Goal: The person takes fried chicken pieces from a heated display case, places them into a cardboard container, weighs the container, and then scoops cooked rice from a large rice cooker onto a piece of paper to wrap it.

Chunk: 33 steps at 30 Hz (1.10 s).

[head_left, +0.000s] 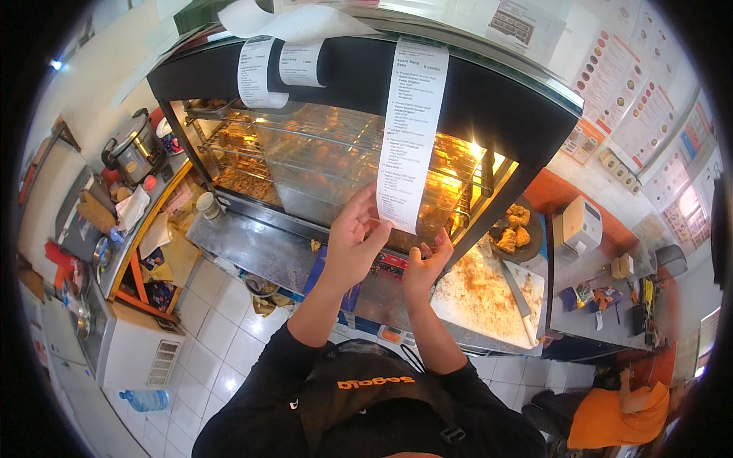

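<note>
A long printed paper slip (413, 131) hangs from the top edge of a lit glass food warmer (338, 154). My left hand (361, 235) grips the slip's lower left edge between thumb and fingers. Close to its lower right corner is my right hand (428, 260), fingers curled and apart, with nothing seen in it. Two shorter slips, one at the left (255, 74) and one beside it (302, 63), hang from the same edge. Fried food (246, 183) lies on racks behind the glass.
Right of the warmer, a knife (518, 297) rests on a crumb-covered white cutting board (469, 295). Fried pieces fill a dark round dish (529, 249) behind it. A lidded jar (208, 205) stands on the steel counter (252, 243). A person in orange (621, 415) is at the lower right.
</note>
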{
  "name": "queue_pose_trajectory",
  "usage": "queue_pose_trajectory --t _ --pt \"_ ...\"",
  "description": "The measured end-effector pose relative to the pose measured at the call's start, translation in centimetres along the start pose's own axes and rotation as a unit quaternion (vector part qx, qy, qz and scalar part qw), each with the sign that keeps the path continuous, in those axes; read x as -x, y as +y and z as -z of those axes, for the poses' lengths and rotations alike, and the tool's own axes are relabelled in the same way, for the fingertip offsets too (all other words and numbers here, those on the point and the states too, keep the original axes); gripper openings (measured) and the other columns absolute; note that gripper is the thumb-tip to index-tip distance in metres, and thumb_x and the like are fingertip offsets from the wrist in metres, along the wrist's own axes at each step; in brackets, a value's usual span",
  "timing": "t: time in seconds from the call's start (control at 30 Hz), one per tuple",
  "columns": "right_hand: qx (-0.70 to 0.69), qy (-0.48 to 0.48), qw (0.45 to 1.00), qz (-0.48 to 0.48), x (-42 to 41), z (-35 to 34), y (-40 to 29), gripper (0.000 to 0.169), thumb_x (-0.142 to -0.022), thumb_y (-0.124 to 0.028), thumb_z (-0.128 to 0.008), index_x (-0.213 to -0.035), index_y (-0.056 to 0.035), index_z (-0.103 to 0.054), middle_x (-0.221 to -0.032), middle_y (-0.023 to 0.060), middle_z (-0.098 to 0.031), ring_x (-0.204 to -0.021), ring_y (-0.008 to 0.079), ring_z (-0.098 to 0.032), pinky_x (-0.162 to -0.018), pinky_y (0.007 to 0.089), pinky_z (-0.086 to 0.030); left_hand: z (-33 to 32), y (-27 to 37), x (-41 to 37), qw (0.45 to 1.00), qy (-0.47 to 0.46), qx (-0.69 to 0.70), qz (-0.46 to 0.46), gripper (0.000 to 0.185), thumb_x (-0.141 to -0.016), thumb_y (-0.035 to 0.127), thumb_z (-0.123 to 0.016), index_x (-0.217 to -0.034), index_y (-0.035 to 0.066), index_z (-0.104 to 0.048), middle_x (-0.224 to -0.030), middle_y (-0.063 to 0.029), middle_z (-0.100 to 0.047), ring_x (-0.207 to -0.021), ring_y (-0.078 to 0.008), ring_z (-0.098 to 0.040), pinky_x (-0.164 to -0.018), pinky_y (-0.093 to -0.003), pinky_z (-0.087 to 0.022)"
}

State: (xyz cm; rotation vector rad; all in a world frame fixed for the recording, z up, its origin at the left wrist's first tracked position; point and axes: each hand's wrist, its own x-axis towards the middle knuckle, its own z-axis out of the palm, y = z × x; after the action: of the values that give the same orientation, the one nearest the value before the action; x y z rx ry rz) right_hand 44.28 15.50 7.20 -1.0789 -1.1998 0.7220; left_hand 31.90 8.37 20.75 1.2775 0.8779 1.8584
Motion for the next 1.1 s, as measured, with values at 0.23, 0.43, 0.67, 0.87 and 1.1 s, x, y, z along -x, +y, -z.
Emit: queue_pose_trajectory --t 0.23,0.43,0.67,0.87,1.1 --pt "-0.041 -0.091 0.995 -0.008 0.3 -0.4 -0.2 0.071 -0.075 0.010 -0.056 -0.143 -0.0047 -0.042 -0.135 0.0116 -0.038 -0.128 0.0258 -0.043 -0.102 0.0380 -0.045 0.5 -0.5 -0.8 1.000 -0.002 -0.009 -0.004 0.060 -0.091 -0.006 -0.056 -0.147 -0.003 -0.036 -0.122 -0.0097 -0.061 -0.110 -0.0136 -0.059 -0.091 -0.0296 -0.047" --pt "-0.192 -0.259 0.940 -0.113 -0.1 -0.5 0.4 0.069 -0.081 0.005 -0.057 -0.146 -0.0040 -0.037 -0.135 0.0111 -0.042 -0.129 0.0221 -0.044 -0.108 0.0377 -0.039 0.8 -1.6 -1.2 1.000 -0.005 0.009 0.012 0.059 -0.090 -0.004 -0.057 -0.146 -0.002 -0.038 -0.121 -0.0086 -0.062 -0.109 -0.0143 -0.060 -0.090 -0.0292 -0.048" --pt "-0.385 -0.076 0.849 -0.354 -0.1 -3.1 -0.1 0.061 -0.088 -0.007 -0.064 -0.140 -0.0082 -0.033 -0.108 0.0041 -0.051 -0.108 0.0173 -0.052 -0.104 0.0412 -0.035 5.2 -7.4 -1.1 0.959 0.219 -0.174 0.039 0.082 -0.091 0.017 -0.065 -0.155 0.001 -0.017 -0.156 -0.0200 -0.024 -0.141 -0.0291 -0.033 -0.111 -0.0411 -0.034" --pt "-0.443 -0.052 0.835 -0.323 -1.3 -4.6 0.5 0.033 -0.086 -0.002 -0.064 -0.099 -0.0154 -0.037 -0.100 0.0029 -0.053 -0.102 0.0154 -0.052 -0.107 0.0426 -0.031 10.9 -12.3 -4.6 0.920 0.283 -0.253 0.098 0.090 -0.101 0.052 -0.041 -0.154 0.002 0.012 -0.160 -0.0227 0.022 -0.146 -0.0411 0.022 -0.119 -0.0521 0.008" --pt "-0.327 -0.066 0.891 -0.307 0.0 -2.4 -1.3 0.040 -0.085 0.002 -0.060 -0.122 -0.0063 -0.048 -0.096 0.0039 -0.057 -0.093 0.0159 -0.056 -0.091 0.0336 -0.045 15.7 -11.8 -6.2 0.899 0.313 -0.292 0.096 0.096 -0.098 0.064 -0.036 -0.154 0.003 0.015 -0.159 -0.0201 0.025 -0.145 -0.0455 0.021 -0.119 -0.0547 0.005"
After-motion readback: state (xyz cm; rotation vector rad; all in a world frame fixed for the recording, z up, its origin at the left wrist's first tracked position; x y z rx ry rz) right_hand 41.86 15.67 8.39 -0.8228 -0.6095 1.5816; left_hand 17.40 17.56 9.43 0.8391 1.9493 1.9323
